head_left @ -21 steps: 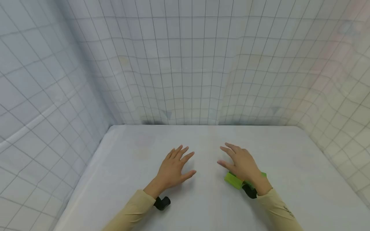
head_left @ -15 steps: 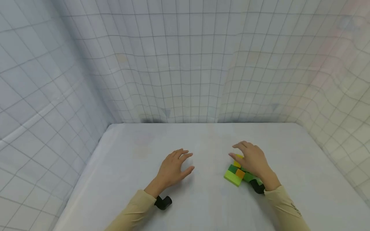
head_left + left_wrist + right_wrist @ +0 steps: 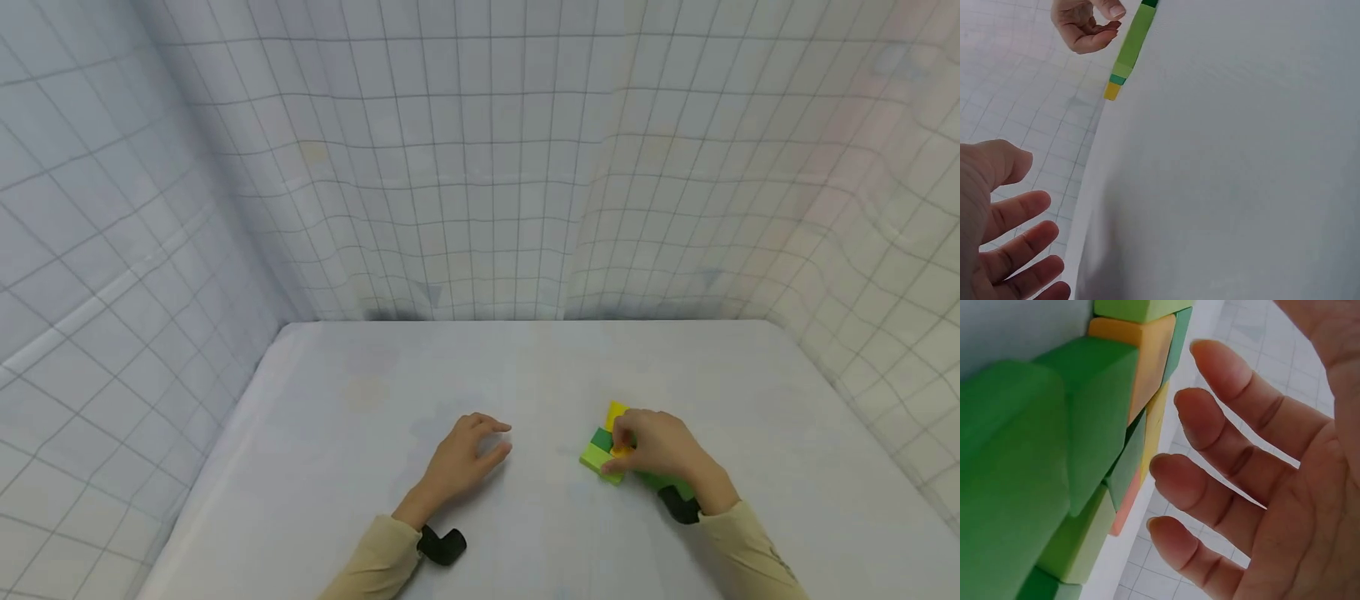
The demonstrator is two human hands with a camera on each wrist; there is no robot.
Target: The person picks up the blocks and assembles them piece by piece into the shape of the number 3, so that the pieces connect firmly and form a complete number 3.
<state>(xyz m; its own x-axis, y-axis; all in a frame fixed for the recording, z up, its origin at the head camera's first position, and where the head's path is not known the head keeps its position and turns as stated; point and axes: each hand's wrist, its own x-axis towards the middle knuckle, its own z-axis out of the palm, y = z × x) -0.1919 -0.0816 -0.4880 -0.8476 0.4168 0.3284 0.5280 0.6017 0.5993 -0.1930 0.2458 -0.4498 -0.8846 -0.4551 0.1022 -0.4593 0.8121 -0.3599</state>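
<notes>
In the head view my right hand (image 3: 660,442) hovers over a cluster of coloured blocks, its fingers bent down around the orange block (image 3: 621,452). The right wrist view shows gaps between those fingertips and the blocks, with the orange block (image 3: 1154,356) close to them. Beside it lie a light green block (image 3: 596,458), a dark green block (image 3: 602,439) and a yellow block (image 3: 617,412). Larger green blocks (image 3: 1010,487) and a salmon block (image 3: 1125,506) are hidden under the hand from above. My left hand (image 3: 457,458) is above the table, fingers spread, holding nothing.
The blocks lie on a white table (image 3: 375,375). Grid-patterned white curtains (image 3: 480,208) enclose the back and both sides. A black wrist mount (image 3: 442,547) is on the left wrist and another black mount (image 3: 678,505) on the right.
My right hand has moved right, then down toward the orange block, with its fingers bending more. My left hand has shifted slightly right and nearer the body. The block cluster has come into view.
</notes>
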